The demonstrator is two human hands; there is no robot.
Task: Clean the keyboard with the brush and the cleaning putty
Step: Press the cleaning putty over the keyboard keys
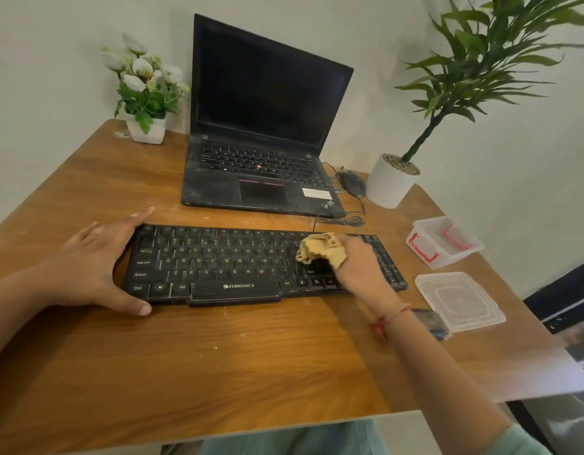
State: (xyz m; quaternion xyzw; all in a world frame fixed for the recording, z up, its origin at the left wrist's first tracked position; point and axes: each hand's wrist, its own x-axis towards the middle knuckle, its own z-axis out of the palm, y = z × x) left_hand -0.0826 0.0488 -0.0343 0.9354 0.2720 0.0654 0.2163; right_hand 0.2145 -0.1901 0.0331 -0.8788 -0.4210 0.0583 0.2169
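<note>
— Where is the keyboard (251, 264)?

— Flat on the wooden counter (218, 356), in front of the open laptop (264, 126). The left hand (97, 264) braces its left end, fingers spread and wrapped around the edge.

— And the putty?

— The tan cleaning putty (321, 249) is bunched in the right hand (359, 264), whose fingers clench it against the keys on the keyboard's right side, near the Shift key.

— The brush?

— A dark object (430, 321), half hidden behind the right wrist, lies beside the clear lid (461, 300); I cannot tell if that's it. The open plastic container (444, 241) sits just beyond.
</note>
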